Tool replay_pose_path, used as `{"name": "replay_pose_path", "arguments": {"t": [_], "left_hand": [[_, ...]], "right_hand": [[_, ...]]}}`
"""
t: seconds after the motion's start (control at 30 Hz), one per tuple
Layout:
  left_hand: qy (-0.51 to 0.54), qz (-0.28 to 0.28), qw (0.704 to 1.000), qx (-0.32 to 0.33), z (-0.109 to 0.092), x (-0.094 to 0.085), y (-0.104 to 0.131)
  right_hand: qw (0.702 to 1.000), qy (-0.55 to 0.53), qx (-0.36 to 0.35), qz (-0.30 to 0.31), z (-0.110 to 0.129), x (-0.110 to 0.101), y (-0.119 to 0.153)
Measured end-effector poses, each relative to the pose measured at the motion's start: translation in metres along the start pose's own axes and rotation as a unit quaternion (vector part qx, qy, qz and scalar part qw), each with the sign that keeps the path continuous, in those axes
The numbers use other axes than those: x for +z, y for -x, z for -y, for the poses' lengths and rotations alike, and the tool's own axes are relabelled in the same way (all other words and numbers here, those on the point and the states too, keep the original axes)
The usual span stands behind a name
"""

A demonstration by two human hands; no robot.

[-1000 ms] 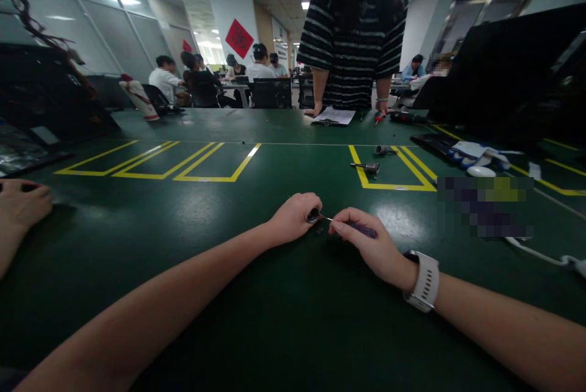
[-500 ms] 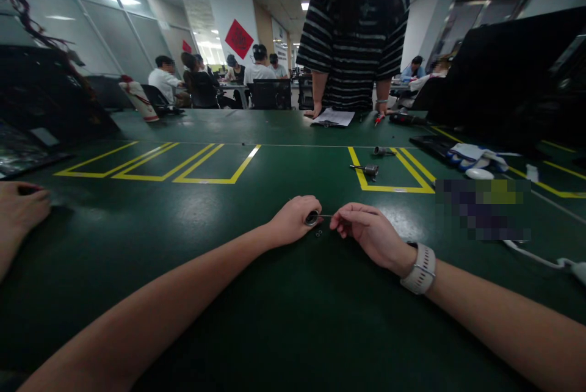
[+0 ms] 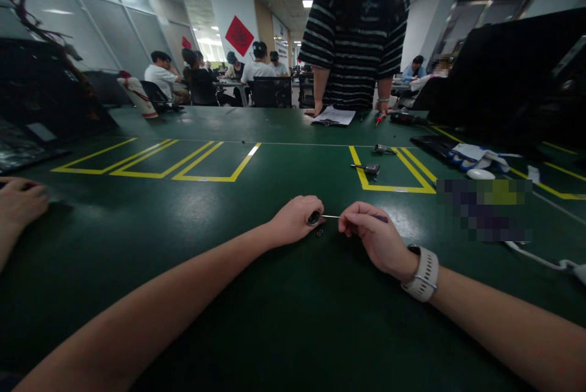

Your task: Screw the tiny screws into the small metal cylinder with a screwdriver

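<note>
My left hand (image 3: 296, 220) is closed around a round metal part (image 3: 314, 218), whose dark hollow end faces right. My right hand (image 3: 373, 233) grips a thin screwdriver (image 3: 330, 217); its bare shaft points left at the metal part, and a bit of dark handle shows behind the fingers. The shaft's tip is at the hollow end, though I cannot tell whether it touches inside. Just below my left fingers, small dark rings (image 3: 319, 232) lie on the green table (image 3: 293, 325). The palm side of my left hand is hidden.
Two metal parts with thin stems, one nearer (image 3: 367, 169) and one farther (image 3: 383, 149), lie by the yellow tape. A glove (image 3: 476, 157) and a white mouse (image 3: 480, 175) are at right. Another person's hand (image 3: 22, 199) rests at left. A person in stripes (image 3: 354, 44) leans on the far edge.
My right hand has drawn slightly to the right with the screwdriver, and more of its shaft and handle shows. My left hand stays nearly in place around the metal part.
</note>
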State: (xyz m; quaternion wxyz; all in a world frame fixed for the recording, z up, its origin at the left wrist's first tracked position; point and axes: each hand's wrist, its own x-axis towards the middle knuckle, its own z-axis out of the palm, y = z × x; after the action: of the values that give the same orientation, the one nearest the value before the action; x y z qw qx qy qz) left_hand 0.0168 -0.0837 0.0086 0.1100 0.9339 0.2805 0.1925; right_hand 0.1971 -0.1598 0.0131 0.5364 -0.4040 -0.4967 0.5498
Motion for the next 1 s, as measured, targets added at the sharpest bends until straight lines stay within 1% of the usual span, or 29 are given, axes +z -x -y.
{"name": "replay_pose_path", "arguments": {"t": [0.17,0.23,0.37,0.5,0.67,1.0], "left_hand": [[-0.016,-0.005,1.0,0.009,0.0011,0.002,0.0002],[-0.024,-0.007,1.0,0.012,0.0019,0.0033,0.0001],[-0.027,-0.007,0.999,0.018,0.0025,0.004,0.0003],[-0.024,-0.006,0.999,0.026,0.0022,0.0032,0.001],[-0.017,-0.006,0.999,0.026,0.0017,0.0033,0.0008],[0.003,0.008,1.0,0.008,0.0025,0.0025,0.0015]], "right_hand": [[0.992,0.118,-0.036,0.025,-0.003,0.0,0.0042],[0.99,0.13,-0.034,0.036,-0.0038,-0.0007,0.0042],[0.998,0.049,0.011,0.044,-0.003,-0.0029,0.0004],[0.997,-0.023,0.051,0.053,-0.0024,-0.0051,-0.0033],[0.997,-0.037,0.054,0.048,-0.0024,-0.0042,-0.0042],[0.998,-0.05,0.04,0.008,-0.0041,-0.0032,-0.0029]]}}
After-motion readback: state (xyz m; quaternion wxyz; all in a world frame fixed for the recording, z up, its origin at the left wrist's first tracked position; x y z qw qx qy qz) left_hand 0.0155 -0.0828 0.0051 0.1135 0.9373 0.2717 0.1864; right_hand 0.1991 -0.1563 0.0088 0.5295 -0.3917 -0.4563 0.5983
